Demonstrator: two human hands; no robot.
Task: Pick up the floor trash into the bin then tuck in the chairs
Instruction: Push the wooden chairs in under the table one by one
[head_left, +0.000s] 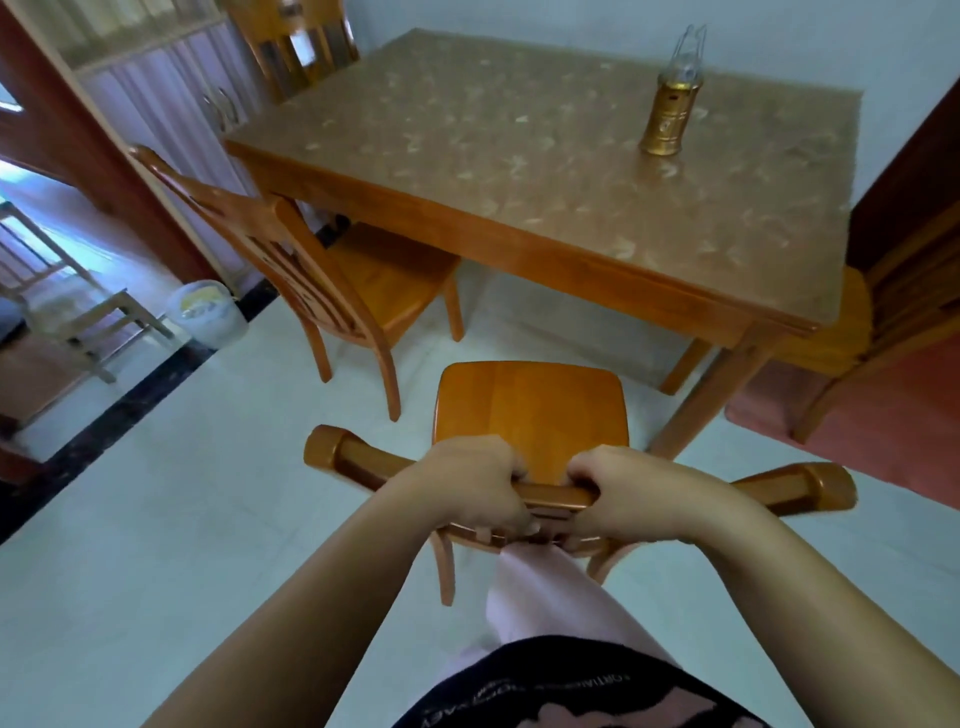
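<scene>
As the person stands behind the chair (530, 405), the left hand (470, 486) and right hand (621, 493) both curl tight round its top rail, close together. Chair sits off the near edge of the table (519, 171), seat fully out and apart from it. Step judged: tucking chairs. Bin (208, 314) stands well left of the table. Next move: a straight push toward the table, seat passing between its legs. Second chair (384, 280), at the table's left side, is only half under.

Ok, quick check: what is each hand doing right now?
Left hand: fingers curled round the top rail of the near chair.
Right hand: grips the same top rail, beside the left.
</scene>
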